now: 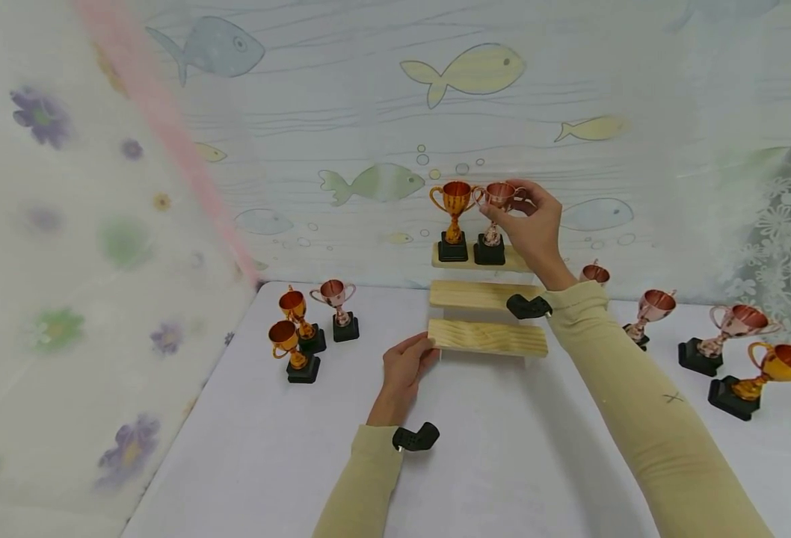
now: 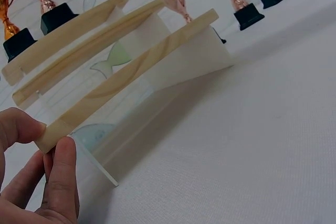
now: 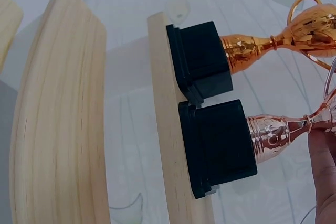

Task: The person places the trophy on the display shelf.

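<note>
Pinching a pink trophy on the top board, the right hand holds what looks light, rigid and slick, best taken by its stem, while the left hand grips the bottom board.

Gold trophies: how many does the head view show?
4: one gold trophy on the top wooden board, another at left, a third just behind it, a fourth at far right. The right sleeve could hide more.
</note>
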The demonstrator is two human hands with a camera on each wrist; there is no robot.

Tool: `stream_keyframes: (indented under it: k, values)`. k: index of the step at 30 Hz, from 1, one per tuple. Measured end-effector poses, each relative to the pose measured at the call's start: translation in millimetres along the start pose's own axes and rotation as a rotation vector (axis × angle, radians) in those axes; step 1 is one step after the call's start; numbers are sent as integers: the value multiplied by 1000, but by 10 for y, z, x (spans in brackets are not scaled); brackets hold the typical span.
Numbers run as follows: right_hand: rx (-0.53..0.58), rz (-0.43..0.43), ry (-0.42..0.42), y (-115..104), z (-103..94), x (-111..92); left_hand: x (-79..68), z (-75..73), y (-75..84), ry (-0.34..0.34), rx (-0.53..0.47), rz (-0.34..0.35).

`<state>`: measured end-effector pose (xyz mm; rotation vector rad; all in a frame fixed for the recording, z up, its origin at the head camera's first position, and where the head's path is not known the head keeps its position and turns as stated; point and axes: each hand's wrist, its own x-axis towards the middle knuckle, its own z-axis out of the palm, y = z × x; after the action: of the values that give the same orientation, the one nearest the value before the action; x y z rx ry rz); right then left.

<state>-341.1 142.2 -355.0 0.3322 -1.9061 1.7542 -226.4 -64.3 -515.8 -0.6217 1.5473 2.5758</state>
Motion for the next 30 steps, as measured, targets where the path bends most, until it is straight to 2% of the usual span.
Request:
stream_keyframes:
  k: [9,15,22,26,30]
  values:
    - [3,17,-9,-8,-6,-17,3,2,-12,1,-7,5]
    - [-58,33,-12,36,-73,-84,4,-3,-15,3,3,14]
    - [-80,79,-78,-11,-373,-330,-2,3,-26,-2,9,6]
    - [-104,43,-117,-90,-606,-469,-2,1,-23,1,14,11]
    - [-144,-18,-94,-200,-861,-575,0,-8,-27,-2,16,16]
